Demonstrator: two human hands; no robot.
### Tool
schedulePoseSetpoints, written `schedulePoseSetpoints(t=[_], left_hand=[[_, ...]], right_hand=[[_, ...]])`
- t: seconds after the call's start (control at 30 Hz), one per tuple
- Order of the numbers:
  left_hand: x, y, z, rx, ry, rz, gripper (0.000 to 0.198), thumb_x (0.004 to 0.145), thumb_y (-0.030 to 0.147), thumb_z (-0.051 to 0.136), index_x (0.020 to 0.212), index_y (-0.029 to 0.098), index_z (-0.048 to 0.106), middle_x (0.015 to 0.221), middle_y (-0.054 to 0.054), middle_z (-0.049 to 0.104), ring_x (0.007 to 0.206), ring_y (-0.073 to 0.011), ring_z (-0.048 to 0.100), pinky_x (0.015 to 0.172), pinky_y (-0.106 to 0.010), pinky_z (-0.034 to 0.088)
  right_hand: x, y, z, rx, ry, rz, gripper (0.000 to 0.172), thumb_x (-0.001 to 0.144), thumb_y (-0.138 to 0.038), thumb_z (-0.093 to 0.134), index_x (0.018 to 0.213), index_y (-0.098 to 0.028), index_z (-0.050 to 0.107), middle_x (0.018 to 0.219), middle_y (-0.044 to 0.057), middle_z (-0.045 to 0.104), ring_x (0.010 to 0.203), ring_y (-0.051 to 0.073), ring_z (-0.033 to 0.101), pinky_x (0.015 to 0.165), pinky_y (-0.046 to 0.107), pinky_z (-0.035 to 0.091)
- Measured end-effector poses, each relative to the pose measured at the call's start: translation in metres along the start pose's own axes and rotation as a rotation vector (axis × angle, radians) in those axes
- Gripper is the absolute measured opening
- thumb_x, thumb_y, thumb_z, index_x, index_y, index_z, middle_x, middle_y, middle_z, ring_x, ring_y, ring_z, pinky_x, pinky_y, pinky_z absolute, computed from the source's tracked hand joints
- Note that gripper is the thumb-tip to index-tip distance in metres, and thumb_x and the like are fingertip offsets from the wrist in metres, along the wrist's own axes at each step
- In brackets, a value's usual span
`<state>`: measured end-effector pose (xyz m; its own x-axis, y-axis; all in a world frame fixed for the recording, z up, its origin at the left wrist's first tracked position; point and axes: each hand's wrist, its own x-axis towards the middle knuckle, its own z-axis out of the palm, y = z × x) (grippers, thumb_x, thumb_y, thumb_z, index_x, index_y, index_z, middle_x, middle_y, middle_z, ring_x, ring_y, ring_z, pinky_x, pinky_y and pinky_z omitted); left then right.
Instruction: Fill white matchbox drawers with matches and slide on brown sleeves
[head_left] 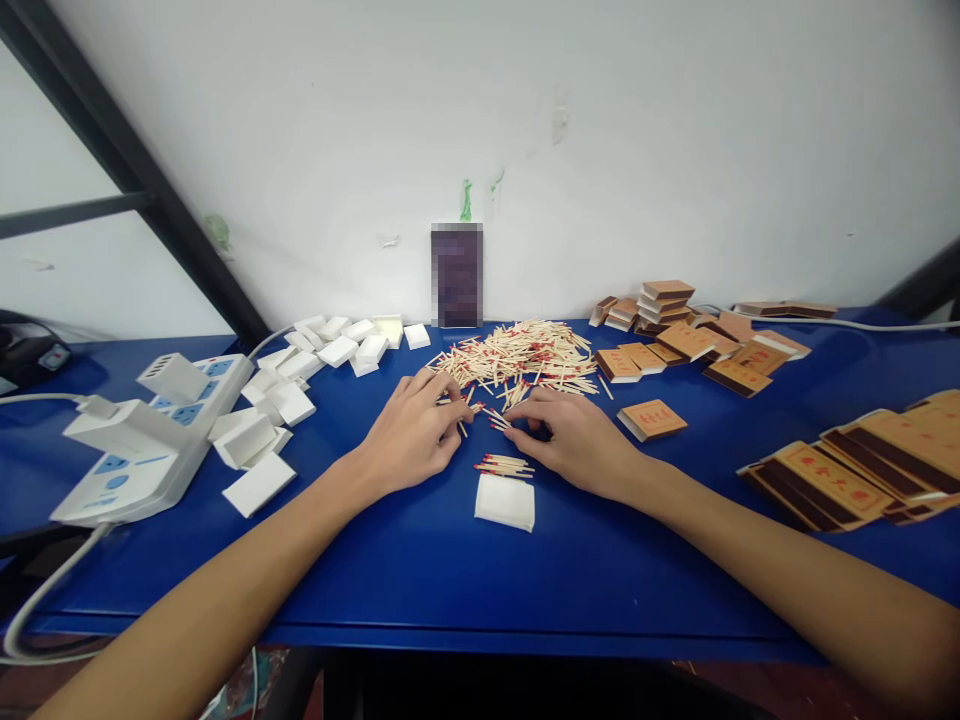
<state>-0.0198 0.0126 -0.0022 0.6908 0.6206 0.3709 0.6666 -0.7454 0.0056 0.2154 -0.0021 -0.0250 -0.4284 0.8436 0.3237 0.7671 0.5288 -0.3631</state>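
Observation:
A large heap of red-tipped matches (529, 352) lies on the blue table in front of both hands. My left hand (420, 425) is at the heap's near left edge, its fingers curled together around a few matches. Opposite it, my right hand (566, 435) pinches several matches (495, 418) between thumb and fingertips, their red heads pointing left. Between my wrists, a small row of matches (504, 465) lies side by side. Just below that row sits a white matchbox tray (505, 502). A matchbox sleeve (652, 419) rests beyond my right wrist.
White trays (296, 360) are scattered at the left, beside a power strip (161, 450) with plugs and cables. Orange matchbox sleeves (690, 335) pile at the back right, and more sleeves (832, 475) lie at the right. A pixelated dark panel (457, 275) leans against the wall.

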Motion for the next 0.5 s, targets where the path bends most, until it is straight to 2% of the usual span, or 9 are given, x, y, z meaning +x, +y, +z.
schedulePoseSetpoints(t=[0.23, 0.5], left_hand=[[0.0001, 0.0, -0.0047, 0.01, -0.039, 0.007, 0.015, 0.09, 0.021, 0.056, 0.093, 0.02, 0.071, 0.105, -0.007, 0.059, 0.102, -0.0247, 0.05, 0.082, -0.039, 0.04], [-0.0001, -0.0071, -0.0048, -0.058, -0.122, 0.003, 0.022, 0.1, 0.027, 0.044, 0.098, 0.019, 0.064, 0.116, -0.009, 0.054, 0.108, -0.0257, 0.046, 0.093, -0.044, 0.043]], right_hand=[[-0.0006, -0.0024, -0.0046, 0.053, -0.023, 0.003, 0.018, 0.093, -0.029, 0.057, 0.093, -0.021, 0.074, 0.088, 0.003, 0.067, 0.074, 0.016, 0.06, 0.066, 0.03, 0.042], [-0.0023, -0.0032, -0.0094, 0.068, -0.032, 0.002, 0.015, 0.089, -0.021, 0.059, 0.09, -0.021, 0.073, 0.085, 0.002, 0.067, 0.074, 0.015, 0.059, 0.066, 0.029, 0.042]])
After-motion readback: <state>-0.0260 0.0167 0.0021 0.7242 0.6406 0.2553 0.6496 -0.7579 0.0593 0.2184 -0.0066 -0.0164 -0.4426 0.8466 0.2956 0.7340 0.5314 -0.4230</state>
